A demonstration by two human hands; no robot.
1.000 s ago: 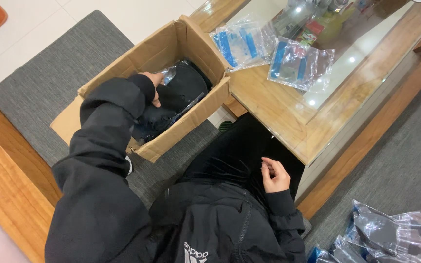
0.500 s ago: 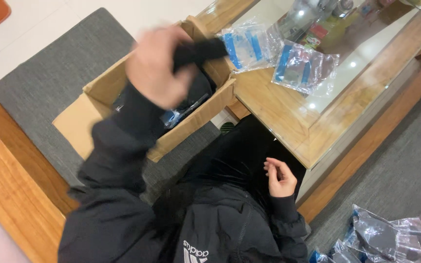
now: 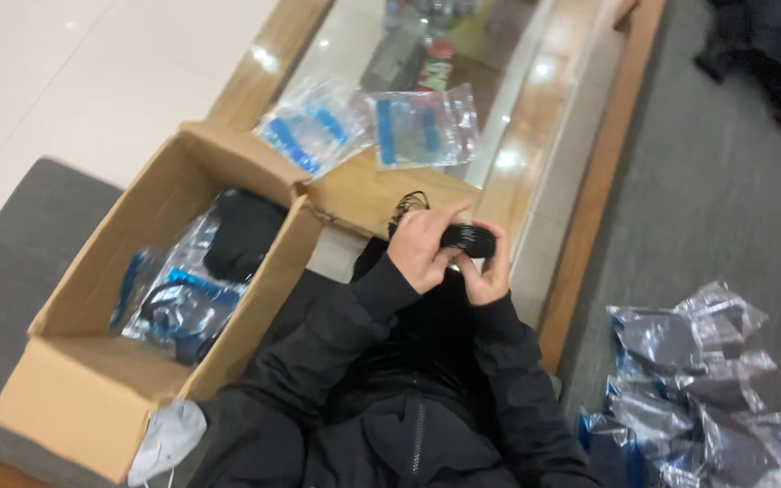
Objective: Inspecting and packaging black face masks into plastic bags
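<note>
Black bundle (image 3: pixel 467 240) (dark, unlabelled) between both hands (image 3: pixel 449 248)

The small black ribbed object (image 3: pixel 468 240) is half covered by the left hand (image 3: pixel 425 246) and right hand (image 3: pixel 490 271), so its shape cannot be told. The open brown cardboard box (image 3: pixel 92 398) hides part of its plastic-wrapped dark contents (image 3: pixel 196 280). At the near right, the heap of crumpled clear plastic bags (image 3: pixel 698 380) is cut off by the edge. Items on the far glass-topped wooden worktop (image 3: pixel 535 163) are blurred.
</note>
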